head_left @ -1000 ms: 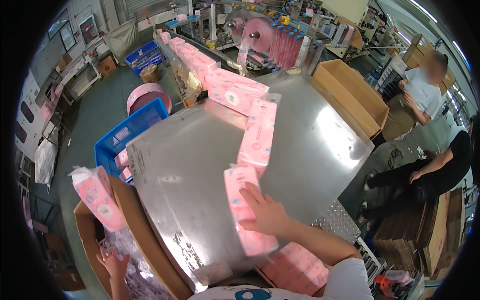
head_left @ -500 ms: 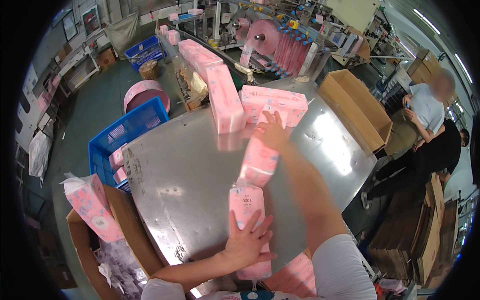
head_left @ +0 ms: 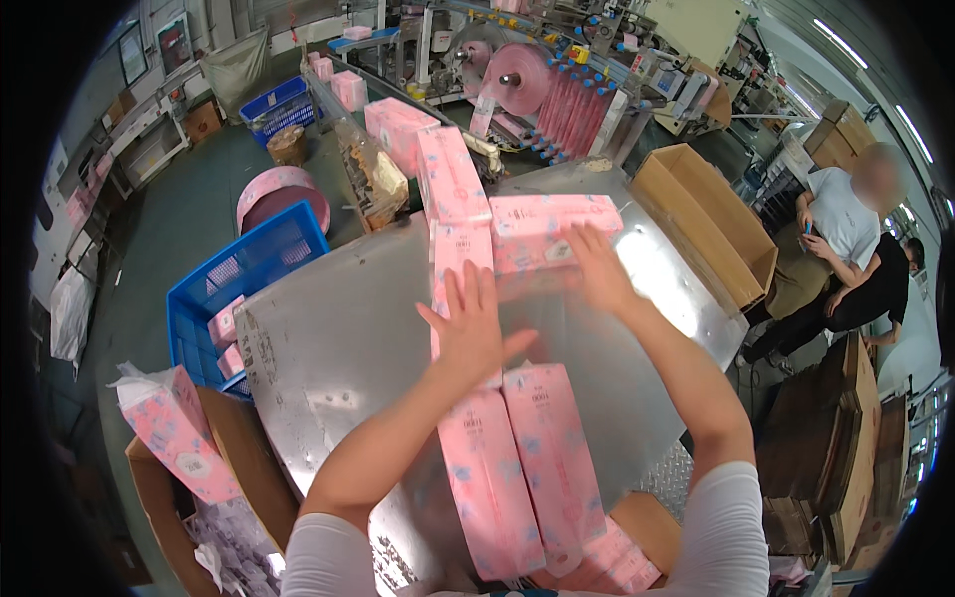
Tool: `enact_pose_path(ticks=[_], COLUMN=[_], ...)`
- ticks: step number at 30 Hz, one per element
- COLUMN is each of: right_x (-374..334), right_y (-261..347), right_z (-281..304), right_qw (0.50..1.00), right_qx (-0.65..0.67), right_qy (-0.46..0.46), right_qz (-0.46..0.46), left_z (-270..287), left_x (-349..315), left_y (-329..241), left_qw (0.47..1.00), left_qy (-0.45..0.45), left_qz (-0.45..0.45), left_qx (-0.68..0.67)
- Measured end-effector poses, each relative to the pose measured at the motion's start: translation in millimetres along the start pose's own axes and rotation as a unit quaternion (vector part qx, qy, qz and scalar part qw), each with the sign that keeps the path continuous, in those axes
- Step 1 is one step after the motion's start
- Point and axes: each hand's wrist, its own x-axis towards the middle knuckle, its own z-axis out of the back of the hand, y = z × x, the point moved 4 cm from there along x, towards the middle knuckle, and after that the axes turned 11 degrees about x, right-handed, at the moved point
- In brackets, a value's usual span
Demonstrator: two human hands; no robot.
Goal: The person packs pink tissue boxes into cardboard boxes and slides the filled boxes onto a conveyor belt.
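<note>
Pink flower-printed tissue packs lie on the metal table. My left hand (head_left: 466, 323) rests with spread fingers over a long tissue pack (head_left: 461, 247) in the middle, whose near part it hides. With its fingers stretched out, my right hand (head_left: 603, 271) touches the near side of another tissue pack (head_left: 542, 221), lying crosswise at the far side. Close to my body, two long packs lie side by side, a left pack (head_left: 487, 483) and a right pack (head_left: 554, 448). Behind the middle one, a further tissue pack (head_left: 453, 177) comes off the conveyor.
At left stand a blue crate (head_left: 244, 264) and a carton (head_left: 249, 438) with clear plastic and a pack. An open cardboard box (head_left: 696, 214) sits at the table's right edge. Two people are beyond it, near stacked flat cardboard (head_left: 811, 458). More packs (head_left: 398, 129) line the conveyor.
Two packs now lie side by side near me, where one lay in line with another. My left hand has moved forward to the middle pack, my right hand rightward to the crosswise one.
</note>
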Motion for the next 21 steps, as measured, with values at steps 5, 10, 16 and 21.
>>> enact_pose_path(ticks=[5,10,16,21], right_x=[95,95,-79,-221], right_y=[-33,-20,-63,56], right_z=[-39,-35,1,-28], right_qw=[0.963,0.919,0.89,0.808], right_qx=[-0.225,-0.066,0.173,0.391], right_qy=[0.139,0.277,0.283,0.232], right_qz=[-0.05,-0.273,-0.314,-0.374], left_z=[-16,-3,12,48], left_x=[73,73,-40,-221], left_y=[46,96,127,116], left_qw=[0.987,0.978,0.987,0.992], left_qy=[0.131,0.181,0.116,0.11], left_qz=[-0.012,0.004,-0.049,-0.04], left_qx=[0.093,0.103,0.1,-0.045])
